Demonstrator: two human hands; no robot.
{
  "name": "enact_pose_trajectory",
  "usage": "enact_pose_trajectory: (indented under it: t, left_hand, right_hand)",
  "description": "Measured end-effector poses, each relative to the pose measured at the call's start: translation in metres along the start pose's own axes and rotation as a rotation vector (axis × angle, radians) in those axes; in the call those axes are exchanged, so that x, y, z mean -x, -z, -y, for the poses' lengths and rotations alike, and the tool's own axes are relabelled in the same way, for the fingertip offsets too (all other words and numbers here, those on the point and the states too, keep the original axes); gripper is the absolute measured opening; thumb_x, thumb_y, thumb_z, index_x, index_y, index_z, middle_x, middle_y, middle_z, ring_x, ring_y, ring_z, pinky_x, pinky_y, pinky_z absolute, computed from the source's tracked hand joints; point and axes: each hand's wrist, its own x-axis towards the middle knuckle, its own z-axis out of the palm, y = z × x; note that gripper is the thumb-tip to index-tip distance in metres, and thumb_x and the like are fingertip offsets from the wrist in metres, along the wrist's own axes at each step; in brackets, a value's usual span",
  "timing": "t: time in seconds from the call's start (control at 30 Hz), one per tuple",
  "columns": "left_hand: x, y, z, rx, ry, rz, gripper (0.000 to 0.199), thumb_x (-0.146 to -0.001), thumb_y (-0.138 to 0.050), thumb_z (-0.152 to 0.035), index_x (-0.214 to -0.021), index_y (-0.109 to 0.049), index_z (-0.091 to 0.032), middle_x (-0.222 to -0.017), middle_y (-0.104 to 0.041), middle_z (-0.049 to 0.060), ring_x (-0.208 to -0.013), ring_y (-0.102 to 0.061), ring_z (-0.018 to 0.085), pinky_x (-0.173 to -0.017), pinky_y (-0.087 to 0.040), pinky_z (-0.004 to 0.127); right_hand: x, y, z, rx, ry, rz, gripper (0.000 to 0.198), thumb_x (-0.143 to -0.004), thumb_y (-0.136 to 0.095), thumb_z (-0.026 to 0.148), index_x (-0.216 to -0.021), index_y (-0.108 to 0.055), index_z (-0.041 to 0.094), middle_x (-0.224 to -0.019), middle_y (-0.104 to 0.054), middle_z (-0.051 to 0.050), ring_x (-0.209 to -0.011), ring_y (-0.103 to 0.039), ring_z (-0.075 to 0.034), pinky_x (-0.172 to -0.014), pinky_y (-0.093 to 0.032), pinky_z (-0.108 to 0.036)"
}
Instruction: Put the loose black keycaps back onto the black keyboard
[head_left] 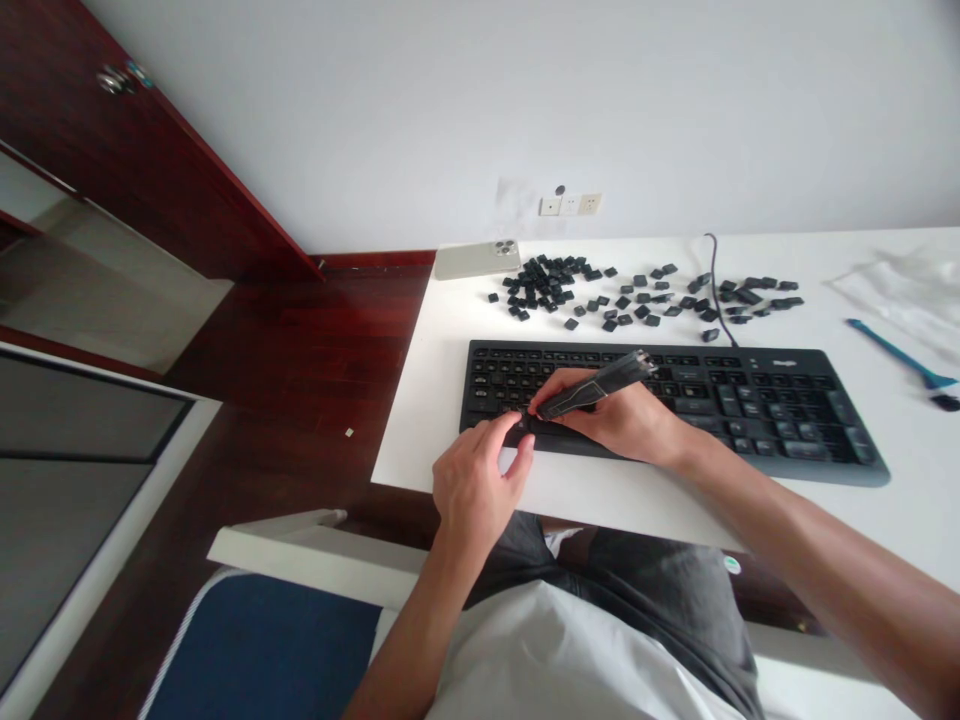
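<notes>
A black keyboard (pixel 750 390) lies along the front of the white table, with keys in place on its right part. My right hand (pixel 626 415) is closed around a dark, thick pen-shaped tool (pixel 600 385) with a metallic upper end. The tool slants over the keyboard, its lower end down at the left front keys. My left hand (pixel 480 465) rests at the keyboard's front left edge, its index fingertip on the keys near the tool's tip. Its thumb stands apart from the index finger, and nothing shows between them. Fingers hide some keys.
Many loose black keycaps (pixel 544 285) are scattered behind the keyboard. A phone (pixel 476 260) lies at the back left. The keyboard cable (pixel 714 285) runs toward the wall. At right are a blue-handled brush (pixel 900 352) and crumpled white plastic (pixel 911 290). A blue-seated chair (pixel 270 650) stands lower left.
</notes>
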Motion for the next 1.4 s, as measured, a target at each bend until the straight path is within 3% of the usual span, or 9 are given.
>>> enact_pose_trajectory:
  t: [0.2,0.43,0.77,1.07,1.4]
  left_hand:
    - [0.000,0.001,0.000,-0.002,0.005,0.001,0.027,-0.100,-0.065,-0.035,-0.123,-0.075,-0.025,-0.085,-0.075,0.002,-0.073,-0.067,0.016,-0.075,-0.050,0.028]
    - [0.001,0.001,-0.001,-0.003,0.011,0.006,0.026,-0.099,-0.066,-0.036,-0.122,-0.074,-0.025,-0.085,-0.074,0.001,-0.072,-0.066,0.016,-0.074,-0.049,0.028]
    - [-0.001,0.002,-0.003,0.002,0.043,0.017,0.028,-0.098,-0.067,-0.036,-0.122,-0.074,-0.024,-0.080,-0.073,0.002,-0.071,-0.066,0.017,-0.072,-0.049,0.028]
    - [-0.002,0.001,-0.003,0.003,0.063,0.001,0.029,-0.096,-0.069,-0.036,-0.122,-0.074,-0.024,-0.075,-0.069,0.001,-0.070,-0.066,0.017,-0.069,-0.047,0.027]
    - [-0.014,0.013,-0.012,0.014,0.168,0.136,0.019,-0.096,-0.070,-0.035,-0.113,-0.075,-0.027,-0.068,-0.066,-0.003,-0.063,-0.062,0.015,-0.061,-0.038,0.027]
  right_hand:
    - [0.001,0.001,0.001,0.004,0.013,-0.061,0.013,-0.092,-0.067,0.027,-0.099,-0.076,0.021,-0.097,-0.079,-0.007,-0.089,-0.074,-0.024,-0.081,-0.060,-0.037]
    - [0.003,0.000,0.001,0.055,0.000,-0.017,0.015,-0.094,-0.067,0.028,-0.102,-0.076,0.020,-0.098,-0.079,-0.007,-0.089,-0.074,-0.023,-0.079,-0.058,-0.035]
    - [0.007,-0.003,0.011,0.172,0.016,0.013,0.018,-0.091,-0.061,0.015,-0.098,-0.077,0.021,-0.092,-0.080,-0.003,-0.077,-0.072,-0.018,-0.067,-0.052,-0.028]
    - [0.003,-0.014,0.003,0.233,0.031,-0.123,0.012,-0.092,-0.063,0.018,-0.096,-0.074,0.021,-0.089,-0.079,-0.003,-0.078,-0.071,-0.020,-0.072,-0.053,-0.031]
    - [0.001,-0.015,0.004,0.259,-0.018,-0.142,0.005,-0.089,-0.069,0.023,-0.091,-0.074,0.022,-0.076,-0.075,0.000,-0.063,-0.067,-0.017,-0.060,-0.049,-0.029]
